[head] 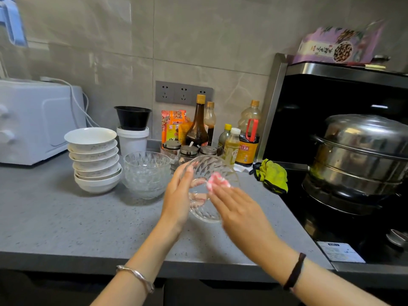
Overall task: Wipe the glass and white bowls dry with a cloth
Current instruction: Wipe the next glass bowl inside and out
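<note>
One clear cut-glass bowl (pixel 209 168) held tilted over the grey counter (pixel 66 217), near centre; left hand (pixel 177 195) grips its rim; right hand (pixel 240 210) drives a pink-white cloth (pixel 217 183) inside, blurred, can't tell pinch or press; risk: wet rim slips, bowl drops onto stacked glass bowls (pixel 146 173) just left.

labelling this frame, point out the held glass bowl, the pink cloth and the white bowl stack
glass bowl (pixel 206 214), head view, its lower patterned wall
pink cloth (pixel 218 181), head view, middle of the bunch
white bowl stack (pixel 93 161), head view, side of a middle bowl
</note>
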Tool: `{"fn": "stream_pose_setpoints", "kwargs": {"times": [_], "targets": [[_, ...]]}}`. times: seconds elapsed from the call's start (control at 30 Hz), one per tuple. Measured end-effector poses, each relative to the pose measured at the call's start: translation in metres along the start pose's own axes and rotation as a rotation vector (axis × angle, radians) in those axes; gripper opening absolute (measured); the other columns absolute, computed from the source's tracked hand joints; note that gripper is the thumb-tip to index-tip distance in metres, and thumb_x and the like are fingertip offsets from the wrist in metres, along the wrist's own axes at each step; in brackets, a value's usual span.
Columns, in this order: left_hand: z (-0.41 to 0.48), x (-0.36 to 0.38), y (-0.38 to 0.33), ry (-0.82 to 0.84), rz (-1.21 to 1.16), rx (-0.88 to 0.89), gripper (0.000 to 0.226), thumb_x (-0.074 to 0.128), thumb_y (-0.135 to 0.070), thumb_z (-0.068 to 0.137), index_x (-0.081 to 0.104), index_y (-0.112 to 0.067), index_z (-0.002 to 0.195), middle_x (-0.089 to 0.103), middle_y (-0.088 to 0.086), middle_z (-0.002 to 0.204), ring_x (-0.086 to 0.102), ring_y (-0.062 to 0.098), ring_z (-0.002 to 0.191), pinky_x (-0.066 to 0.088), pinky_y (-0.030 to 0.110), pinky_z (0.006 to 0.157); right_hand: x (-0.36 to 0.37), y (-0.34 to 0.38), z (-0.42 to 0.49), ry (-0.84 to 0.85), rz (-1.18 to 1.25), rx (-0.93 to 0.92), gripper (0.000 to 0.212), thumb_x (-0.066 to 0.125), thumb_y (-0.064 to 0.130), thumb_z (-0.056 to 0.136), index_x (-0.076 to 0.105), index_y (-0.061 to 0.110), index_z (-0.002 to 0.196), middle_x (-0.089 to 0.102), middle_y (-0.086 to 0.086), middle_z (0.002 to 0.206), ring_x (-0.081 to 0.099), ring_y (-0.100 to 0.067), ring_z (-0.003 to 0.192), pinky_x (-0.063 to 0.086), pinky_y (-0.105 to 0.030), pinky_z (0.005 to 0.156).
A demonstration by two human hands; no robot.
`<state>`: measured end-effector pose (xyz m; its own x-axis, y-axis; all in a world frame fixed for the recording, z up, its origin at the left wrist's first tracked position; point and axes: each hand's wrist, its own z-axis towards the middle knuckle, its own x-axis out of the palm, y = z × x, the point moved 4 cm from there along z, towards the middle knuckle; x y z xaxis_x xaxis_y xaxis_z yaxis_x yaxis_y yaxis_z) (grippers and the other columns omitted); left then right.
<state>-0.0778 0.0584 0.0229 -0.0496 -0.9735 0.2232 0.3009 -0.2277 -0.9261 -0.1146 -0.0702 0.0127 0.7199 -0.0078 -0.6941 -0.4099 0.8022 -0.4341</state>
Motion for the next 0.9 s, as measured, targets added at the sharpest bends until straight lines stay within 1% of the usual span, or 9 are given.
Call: {"fn": "stream_pose_setpoints", "kwargs": {"times": [0.07,0.17,0.33,0.47,0.57,0.67,0.73,0.8,0.9], "targets": [[-0.003,0.001,0.003,-0.067,-0.024,0.016,0.036,0.037,-0.04,0.099,0.052,-0.028,0.13,0.065,0.003,0.117,0.066,0.016,0.102,0.054,0.024,0.067,-0.001,0.02,0.001,-0.02,0.159,0.068,0.073,0.091,0.022,0.041,0.072,0.013,0.111,0.07,-0.005,0.115,0.068,-0.016,0.102,0.051,-0.028,0.091],[-0.006,0.002,0.003,-0.133,-0.044,0.053,0.032,0.038,-0.036,0.1,0.055,-0.029,0.127,0.063,-0.012,0.118,0.066,0.007,0.101,0.054,0.025,0.08,-0.01,0.031,0.005,-0.074,0.349,0.141,0.072,0.092,0.023,0.038,0.072,0.021,0.107,0.072,0.006,0.108,0.069,-0.009,0.092,0.054,-0.022,0.077],[-0.002,-0.003,0.0,-0.018,0.055,-0.001,0.038,0.037,-0.039,0.099,0.052,-0.026,0.132,0.063,-0.002,0.122,0.068,0.006,0.096,0.054,0.025,0.075,-0.008,0.008,-0.002,-0.072,0.372,-0.055,0.066,0.089,0.011,0.052,0.069,0.02,0.114,0.067,0.003,0.121,0.066,-0.014,0.103,0.048,-0.03,0.093],[-0.001,-0.004,-0.01,0.141,0.137,-0.094,0.034,0.038,-0.039,0.099,0.053,-0.03,0.128,0.066,0.008,0.114,0.07,0.019,0.078,0.057,0.028,0.063,-0.003,-0.026,-0.008,0.075,-0.042,-0.195,0.07,0.082,0.02,0.055,0.065,0.012,0.123,0.059,-0.006,0.134,0.053,-0.023,0.126,0.014,-0.045,0.116],[0.001,-0.001,-0.016,0.186,0.096,-0.137,0.033,0.046,-0.037,0.097,0.053,-0.032,0.129,0.069,0.007,0.11,0.072,0.024,0.076,0.057,0.034,0.073,-0.007,-0.029,-0.006,-0.015,-0.124,-0.211,0.061,0.081,0.012,0.058,0.069,0.007,0.117,0.063,-0.01,0.127,0.059,-0.025,0.119,0.027,-0.042,0.114],[-0.002,-0.002,-0.013,0.145,-0.014,-0.12,0.043,0.066,-0.036,0.078,0.056,-0.038,0.119,0.07,0.002,0.11,0.071,0.024,0.091,0.056,0.037,0.085,-0.015,-0.017,0.001,-0.06,-0.058,-0.166,0.069,0.094,0.019,0.039,0.075,0.01,0.104,0.07,-0.006,0.114,0.068,-0.021,0.104,0.05,-0.035,0.092],[-0.007,0.001,-0.009,0.084,-0.086,-0.087,0.05,0.067,-0.036,0.069,0.056,-0.041,0.118,0.07,-0.005,0.113,0.069,0.019,0.099,0.054,0.039,0.089,-0.022,-0.006,0.008,-0.095,0.096,-0.063,0.069,0.097,0.025,0.03,0.077,0.016,0.095,0.075,-0.001,0.1,0.073,-0.017,0.082,0.058,-0.028,0.066],[-0.013,0.009,-0.005,0.016,-0.13,-0.042,0.05,0.064,-0.033,0.08,0.052,-0.038,0.128,0.066,-0.016,0.116,0.066,0.009,0.101,0.054,0.03,0.081,-0.031,0.006,0.021,-0.156,0.283,0.063,0.057,0.098,0.021,0.036,0.076,0.021,0.09,0.073,0.009,0.079,0.066,-0.01,0.055,0.048,-0.019,0.042],[-0.019,0.019,-0.005,-0.079,-0.174,-0.006,0.042,0.047,-0.031,0.096,0.042,-0.037,0.138,0.051,-0.018,0.129,0.052,-0.006,0.106,0.044,0.017,0.078,-0.037,0.018,0.031,-0.206,0.412,0.15,0.06,0.089,0.001,0.041,0.074,0.021,0.095,0.067,0.014,0.07,0.058,-0.006,0.048,0.037,-0.013,0.041]]}}
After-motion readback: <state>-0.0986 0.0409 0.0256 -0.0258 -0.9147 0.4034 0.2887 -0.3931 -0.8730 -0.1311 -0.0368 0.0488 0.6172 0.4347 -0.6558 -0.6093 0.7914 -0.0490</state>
